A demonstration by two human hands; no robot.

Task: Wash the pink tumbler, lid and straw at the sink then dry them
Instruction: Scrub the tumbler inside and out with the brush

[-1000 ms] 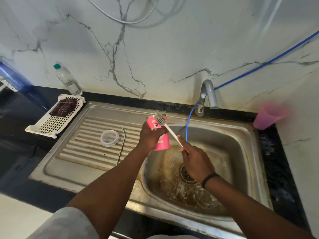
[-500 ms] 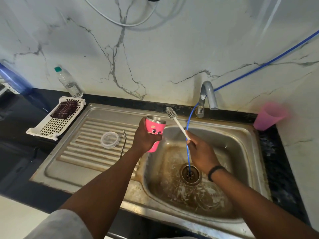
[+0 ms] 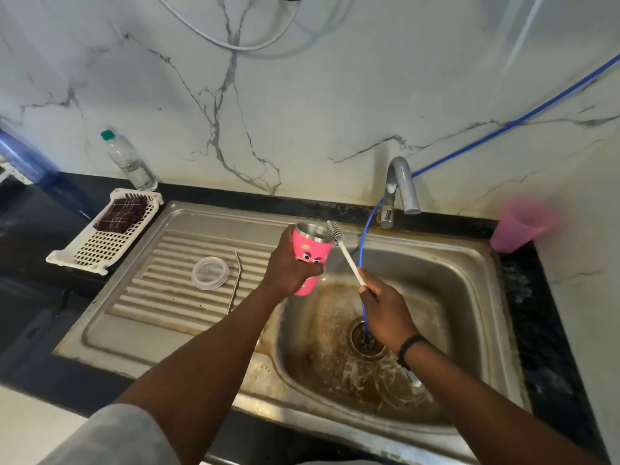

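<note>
My left hand (image 3: 291, 263) grips the pink tumbler (image 3: 308, 255) over the sink (image 3: 469, 263). My right hand (image 3: 385, 307) pinches the thin brush (image 3: 345, 255) (bristles at the rim).

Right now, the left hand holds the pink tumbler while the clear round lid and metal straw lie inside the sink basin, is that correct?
Not quite: in the head view the clear round lid and metal straw lie on the ribbed draining board, not in the basin. The left hand does hold the pink tumbler.

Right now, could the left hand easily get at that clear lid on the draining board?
Probably not at once: the left hand grips the pink tumbler. The clear lid lies uncovered just left of it, beside the metal straw, so the path looks free.
</note>
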